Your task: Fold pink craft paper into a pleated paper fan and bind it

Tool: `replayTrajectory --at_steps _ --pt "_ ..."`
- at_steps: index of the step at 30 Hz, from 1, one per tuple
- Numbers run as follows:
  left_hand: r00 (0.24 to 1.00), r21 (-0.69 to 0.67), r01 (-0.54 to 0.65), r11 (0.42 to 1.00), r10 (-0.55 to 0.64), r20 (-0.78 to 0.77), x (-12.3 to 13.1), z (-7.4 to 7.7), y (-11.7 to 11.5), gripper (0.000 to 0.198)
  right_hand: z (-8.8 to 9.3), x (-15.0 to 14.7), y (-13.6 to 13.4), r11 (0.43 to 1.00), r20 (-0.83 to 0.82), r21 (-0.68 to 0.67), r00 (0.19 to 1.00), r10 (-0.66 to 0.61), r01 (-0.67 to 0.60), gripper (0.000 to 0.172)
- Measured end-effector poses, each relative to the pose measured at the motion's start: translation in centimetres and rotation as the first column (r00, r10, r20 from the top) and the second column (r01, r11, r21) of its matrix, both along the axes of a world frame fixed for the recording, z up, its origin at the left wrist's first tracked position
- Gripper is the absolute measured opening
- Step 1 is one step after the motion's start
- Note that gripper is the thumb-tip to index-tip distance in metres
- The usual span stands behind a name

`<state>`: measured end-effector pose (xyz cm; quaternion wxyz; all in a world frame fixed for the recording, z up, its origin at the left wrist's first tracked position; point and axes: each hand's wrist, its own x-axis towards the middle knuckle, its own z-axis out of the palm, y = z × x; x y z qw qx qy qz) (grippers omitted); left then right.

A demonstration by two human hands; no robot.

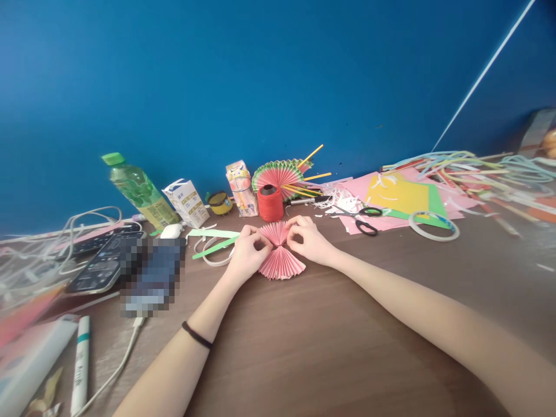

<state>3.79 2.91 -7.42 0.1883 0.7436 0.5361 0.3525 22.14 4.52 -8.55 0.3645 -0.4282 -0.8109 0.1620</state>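
A pleated pink paper fan point(282, 265), pinched in at its middle, spreads out toward me and away from me on the brown table. My left hand point(249, 253) is closed on its left side near the waist, thumb and fingertips together. From the other side my right hand point(307, 240) pinches the far half of the folds, its thumb and forefinger forming a ring. Just behind the folded paper stands a red spool of thread point(270, 204). Green paper strips point(215, 246) and a roll of clear tape lie beside my left hand.
Black scissors point(367, 223), coloured paper sheets point(397, 197) and a tape ring point(434, 227) lie to the right. A finished-looking red-green fan point(278, 174) leans at the wall. Leftward are a green bottle point(141, 188), a carton point(186, 202), phones point(106, 260), cables and a marker point(80, 365).
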Motion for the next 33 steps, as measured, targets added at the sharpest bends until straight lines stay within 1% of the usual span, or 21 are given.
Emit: replayTrajectory --at_steps 4,9,18,24,28,33 --pt "1.000 0.015 0.022 1.000 -0.022 -0.002 0.06 0.18 -0.16 0.008 0.04 -0.05 -0.03 1.000 0.009 -0.003 1.000 0.005 -0.005 0.017" --pt "1.000 0.030 0.022 0.999 -0.022 -0.009 0.28 0.58 -0.40 0.009 0.15 -0.12 -0.09 1.000 0.018 -0.010 1.000 0.004 -0.004 0.017" --pt "0.999 0.043 0.038 0.998 -0.038 -0.009 0.40 0.58 -0.41 0.009 -0.05 -0.22 -0.05 1.000 0.035 0.006 0.999 -0.013 0.012 0.018" --pt "0.997 -0.003 0.056 0.998 -0.056 0.047 -0.04 0.39 -0.11 0.009 0.14 -0.17 -0.23 0.999 0.016 0.020 0.999 -0.031 0.030 0.015" --pt "0.993 -0.042 0.061 0.997 -0.057 0.101 -0.24 0.16 0.20 0.010 0.43 -0.08 -0.54 0.998 -0.026 0.058 0.999 0.019 -0.017 0.011" --pt "0.992 -0.074 0.054 0.996 -0.045 0.118 0.31 0.57 0.05 0.011 0.64 -0.20 -0.87 0.994 -0.033 0.099 0.998 0.044 -0.041 0.010"
